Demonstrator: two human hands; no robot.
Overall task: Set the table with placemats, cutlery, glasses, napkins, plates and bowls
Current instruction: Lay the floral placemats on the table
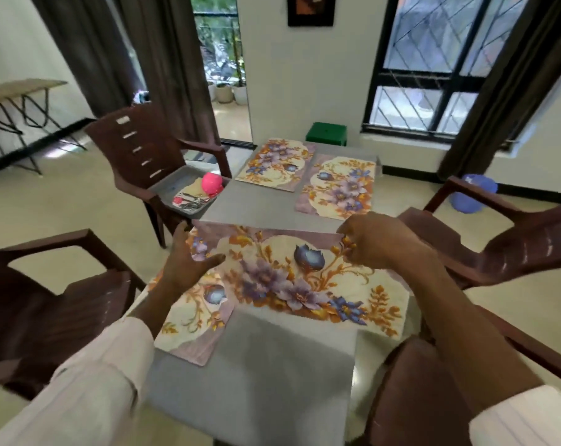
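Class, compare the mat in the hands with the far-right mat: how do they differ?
The held mat is pinched by the right hand and touched by the left hand; the far-right mat is untouched. The held mat lies crosswise, overlapping the near-left mat; the far-right mat lies lengthwise. Both share the floral print.

1. Each placemat (pixel 289 278) is cream with purple and blue flowers, orange-gold leaves and mauve corners (all four match)
2. The table (pixel 256 365) is plain grey
3. The chairs (pixel 137 149) are dark brown
4. The ball (pixel 212 182) is bright pink
5. The stool (pixel 326 133) is green
6. The sleeves (pixel 89 381) are white, faintly striped
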